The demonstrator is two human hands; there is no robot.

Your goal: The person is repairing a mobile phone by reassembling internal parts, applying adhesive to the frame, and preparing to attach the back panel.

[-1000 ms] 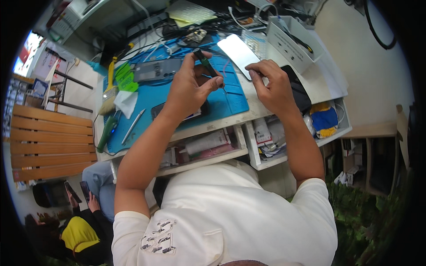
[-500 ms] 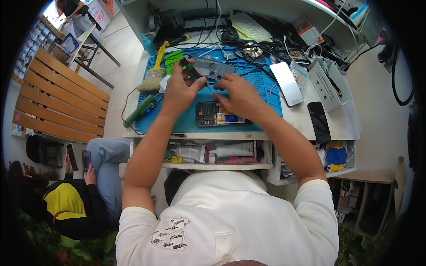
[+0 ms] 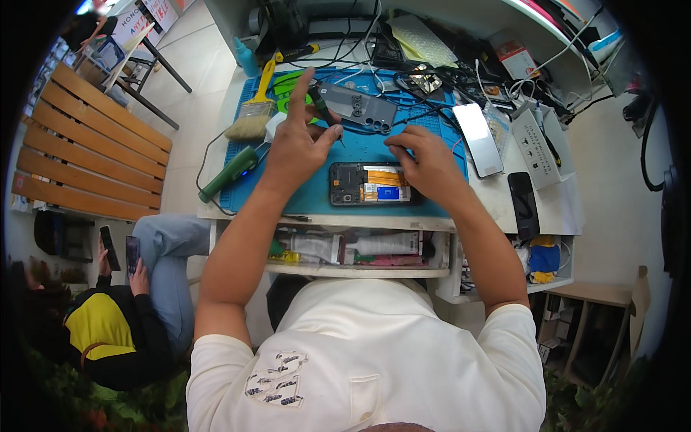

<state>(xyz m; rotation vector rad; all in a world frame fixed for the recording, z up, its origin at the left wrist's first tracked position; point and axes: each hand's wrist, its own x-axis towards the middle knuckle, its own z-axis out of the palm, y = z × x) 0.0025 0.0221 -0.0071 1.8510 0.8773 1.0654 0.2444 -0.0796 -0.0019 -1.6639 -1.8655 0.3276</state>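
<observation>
Your left hand (image 3: 296,155) is closed around a dark green screwdriver (image 3: 323,108), index finger raised, the tip pointing down near the centre of the frame. Your right hand (image 3: 432,167) has thumb and fingertips bunched just beside it; whether they pinch anything, you cannot tell. Below, at centre, the opened phone (image 3: 371,185) lies on the blue mat (image 3: 309,199). A grey phone back (image 3: 358,106) lies above centre, a brush (image 3: 255,119) upper left.

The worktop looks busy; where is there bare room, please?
Bare blue mat shows between the green tool and left forearm; bare white desktop between the mat's right edge and the black phone. The mat's far side is crowded by the brush and grey phone.
</observation>
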